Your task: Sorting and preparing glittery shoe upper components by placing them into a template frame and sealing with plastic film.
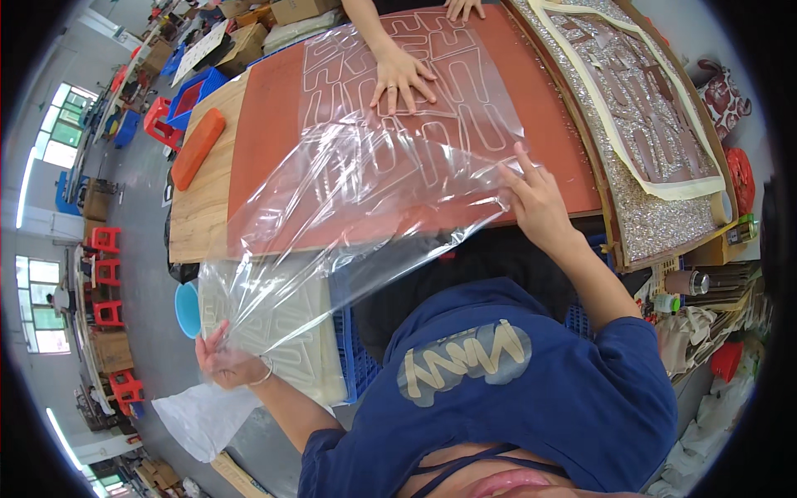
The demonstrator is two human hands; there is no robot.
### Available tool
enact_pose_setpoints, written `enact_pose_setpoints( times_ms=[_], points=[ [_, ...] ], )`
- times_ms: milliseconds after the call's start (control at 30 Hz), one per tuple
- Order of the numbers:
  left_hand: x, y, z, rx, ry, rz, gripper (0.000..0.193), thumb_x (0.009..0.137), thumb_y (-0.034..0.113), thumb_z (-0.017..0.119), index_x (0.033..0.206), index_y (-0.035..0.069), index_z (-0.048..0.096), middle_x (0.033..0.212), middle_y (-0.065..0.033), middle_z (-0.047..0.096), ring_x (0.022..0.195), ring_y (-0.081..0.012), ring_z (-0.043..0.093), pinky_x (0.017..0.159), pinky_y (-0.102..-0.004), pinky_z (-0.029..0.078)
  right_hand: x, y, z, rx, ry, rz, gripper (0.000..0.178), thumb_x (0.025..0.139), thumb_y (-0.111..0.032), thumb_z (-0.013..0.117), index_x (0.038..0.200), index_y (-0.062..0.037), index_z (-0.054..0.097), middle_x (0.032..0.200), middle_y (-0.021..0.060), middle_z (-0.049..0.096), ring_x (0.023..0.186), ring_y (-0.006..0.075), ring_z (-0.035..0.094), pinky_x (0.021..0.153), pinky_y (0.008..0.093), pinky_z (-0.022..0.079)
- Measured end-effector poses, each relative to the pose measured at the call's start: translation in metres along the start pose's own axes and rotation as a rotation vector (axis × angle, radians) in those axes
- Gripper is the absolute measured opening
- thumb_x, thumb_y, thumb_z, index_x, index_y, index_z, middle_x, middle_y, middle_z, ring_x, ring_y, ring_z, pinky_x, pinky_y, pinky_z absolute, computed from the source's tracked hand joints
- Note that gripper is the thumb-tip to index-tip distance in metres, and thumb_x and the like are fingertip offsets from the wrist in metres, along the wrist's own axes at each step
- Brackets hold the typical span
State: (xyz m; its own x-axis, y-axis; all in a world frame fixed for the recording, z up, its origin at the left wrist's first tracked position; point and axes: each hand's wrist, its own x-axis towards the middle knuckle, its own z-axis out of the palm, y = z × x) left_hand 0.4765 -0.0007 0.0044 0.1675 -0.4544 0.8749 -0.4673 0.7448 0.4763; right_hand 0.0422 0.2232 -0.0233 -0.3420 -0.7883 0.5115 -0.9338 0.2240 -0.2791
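A clear plastic film (290,220) stretches in creased folds over the near part of a reddish-brown mat (266,108). My left hand (228,361) is closed on a gathered corner of it, low at the left and off the table's edge. At the near right side, my right hand (538,199) pinches the film's other corner just above the mat. Farther back lies a clear sheet with looped cut-out outlines (332,70); whether it is joined to the film I cannot tell. A co-worker's hand (403,79) presses flat on that sheet, with their other hand (465,8) at its far edge.
An orange oblong object (199,149) rests on the bare wood at the left. On the right stands a glittery panel with a cream-bordered stencil (627,100). Below the table at left are a stack of pale patterned sheets (320,332), a blue crate (357,357) and a light-blue basin (188,309).
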Motion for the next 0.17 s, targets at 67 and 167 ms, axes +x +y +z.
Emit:
enact_pose_setpoints(
  times_ms=[67,167],
  points=[
    [0.005,-0.019,0.004,-0.013,-0.055,0.085,0.05,0.102,0.032,0.028,0.115,-0.013,0.046,0.081,-0.0225,0.062,0.067,-0.03,0.064,0.064,-0.0378,0.056,-0.01,-0.007,0.017,-0.115,-0.042,-0.077,0.036,0.079,-0.006,0.057,0.114,0.0022,0.057,0.113,0.0224,0.059,0.09,0.0323,0.056,0.082,0.0433,0.043],
    [0.012,-0.041,0.019,-0.059,-0.048,-0.058,0.05,0.102,0.032,0.031,0.121,-0.013,0.04,0.08,-0.0235,0.062,0.07,-0.0312,0.065,0.071,-0.039,0.056,-0.028,-0.015,0.055,-0.403,-0.273,-0.151,0.041,0.08,-0.012,0.059,0.118,0.0039,0.056,0.122,0.0191,0.057,0.106,0.0278,0.054,0.093,0.0441,0.037]
  ],
)
